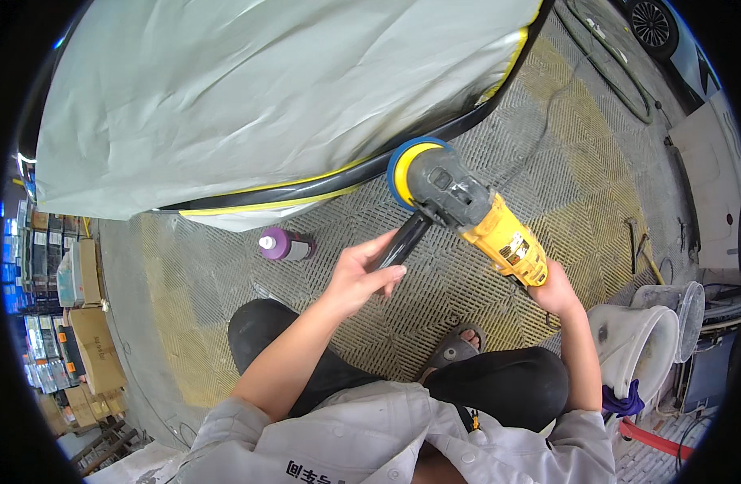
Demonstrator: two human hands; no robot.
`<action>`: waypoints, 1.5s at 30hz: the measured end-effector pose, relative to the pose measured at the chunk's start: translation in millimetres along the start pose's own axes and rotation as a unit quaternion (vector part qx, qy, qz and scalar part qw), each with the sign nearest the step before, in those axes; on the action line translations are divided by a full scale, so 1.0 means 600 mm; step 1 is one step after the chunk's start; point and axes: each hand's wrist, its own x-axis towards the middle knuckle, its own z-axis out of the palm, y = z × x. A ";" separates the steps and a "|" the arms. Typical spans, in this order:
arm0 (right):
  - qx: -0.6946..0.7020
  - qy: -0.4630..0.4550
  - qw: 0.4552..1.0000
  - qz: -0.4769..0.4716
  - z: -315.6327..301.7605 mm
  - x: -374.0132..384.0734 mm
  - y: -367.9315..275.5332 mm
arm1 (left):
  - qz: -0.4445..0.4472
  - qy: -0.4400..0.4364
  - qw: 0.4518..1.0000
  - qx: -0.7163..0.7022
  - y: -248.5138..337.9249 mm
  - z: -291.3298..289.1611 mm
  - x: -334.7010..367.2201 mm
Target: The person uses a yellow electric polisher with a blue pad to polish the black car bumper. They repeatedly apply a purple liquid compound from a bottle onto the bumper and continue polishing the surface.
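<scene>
Polisher [507, 235] at one o'clock; my left hand [356, 278] wraps its side handle [404, 240], my right hand [557, 289] its rear; seemingly I'm buffing the black trim [322, 188]; next calls for steady pad pressure.

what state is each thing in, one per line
Polisher: held up, whether spinning unclear
Left hand: closed around black side handle
Right hand: gripping polisher's yellow rear end
Purple bottle: white cap on
Grey sheet: wrinkled, yellow-taped along edges
Green hose: looped on floor
</scene>
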 end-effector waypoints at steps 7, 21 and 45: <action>0.042 0.029 0.998 0.029 -0.044 0.031 0.094 | -0.026 -0.008 0.998 0.058 0.035 0.076 0.108; 0.086 0.001 0.996 -0.028 0.023 0.064 0.174 | -0.036 0.042 0.987 0.149 0.039 0.111 0.085; 0.003 0.009 1.000 -0.016 -0.038 0.086 0.127 | 0.008 0.050 0.996 0.070 0.051 0.114 0.098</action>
